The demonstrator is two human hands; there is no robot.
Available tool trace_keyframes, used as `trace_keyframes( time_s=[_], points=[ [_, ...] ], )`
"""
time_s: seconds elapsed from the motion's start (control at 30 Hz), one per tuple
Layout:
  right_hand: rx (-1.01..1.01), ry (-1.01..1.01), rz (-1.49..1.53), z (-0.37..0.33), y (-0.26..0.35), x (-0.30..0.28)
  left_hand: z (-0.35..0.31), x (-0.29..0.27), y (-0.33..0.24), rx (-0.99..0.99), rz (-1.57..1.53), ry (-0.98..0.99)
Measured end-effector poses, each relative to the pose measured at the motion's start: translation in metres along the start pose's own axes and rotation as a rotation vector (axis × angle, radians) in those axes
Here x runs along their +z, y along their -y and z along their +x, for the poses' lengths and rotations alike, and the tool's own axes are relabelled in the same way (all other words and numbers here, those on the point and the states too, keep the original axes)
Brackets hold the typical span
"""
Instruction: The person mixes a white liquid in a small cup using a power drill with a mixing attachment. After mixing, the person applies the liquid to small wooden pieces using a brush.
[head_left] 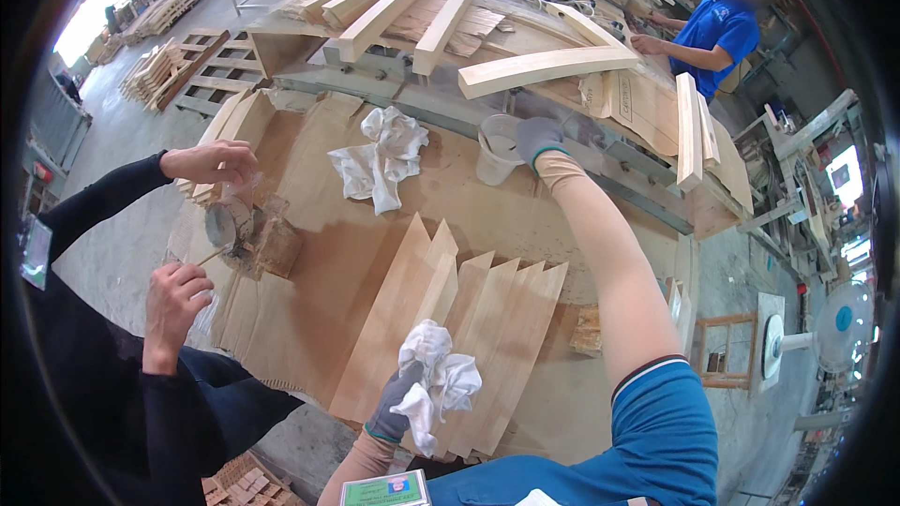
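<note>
A crumpled white cloth (433, 365) is bunched in my left hand (392, 408), which wears a grey glove and is closed on it. Beneath the cloth, several pale wooden boards with slanted ends (502, 328) lie side by side on the cardboard-covered table (319, 225). My right hand (540, 139), also gloved in grey, reaches to the far side and closes at the right rim of a whitish plastic bucket (497, 164). Its fingertips are partly hidden there. Left of the bucket lies a second white cloth (380, 157).
At the left, a co-worker's bare hands (178, 295) hold a thin stick by a stained container (225, 225) and a wood block (279, 245). Wooden beams (548, 68) rest on the bench beyond. Another person in blue (712, 33) stands far right. A fan (839, 326) is at right.
</note>
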State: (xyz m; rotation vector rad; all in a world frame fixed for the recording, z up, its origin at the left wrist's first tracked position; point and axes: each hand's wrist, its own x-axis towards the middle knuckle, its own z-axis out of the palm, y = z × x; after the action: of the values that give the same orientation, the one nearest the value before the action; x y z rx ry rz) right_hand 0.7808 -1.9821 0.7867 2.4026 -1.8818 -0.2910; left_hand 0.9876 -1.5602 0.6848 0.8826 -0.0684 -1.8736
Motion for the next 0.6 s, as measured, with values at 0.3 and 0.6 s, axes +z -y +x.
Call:
trace_keyframes(
  time_s=[0.3,0.6],
  points=[
    [0.023,0.160,0.000,-0.055,-0.015,-0.051,0.063,0.067,-0.034,0.291,0.140,0.171],
    [0.029,-0.287,0.398,-0.199,-0.053,-0.086,0.126,0.142,-0.069,1.408,1.281,-0.024]
  ],
)
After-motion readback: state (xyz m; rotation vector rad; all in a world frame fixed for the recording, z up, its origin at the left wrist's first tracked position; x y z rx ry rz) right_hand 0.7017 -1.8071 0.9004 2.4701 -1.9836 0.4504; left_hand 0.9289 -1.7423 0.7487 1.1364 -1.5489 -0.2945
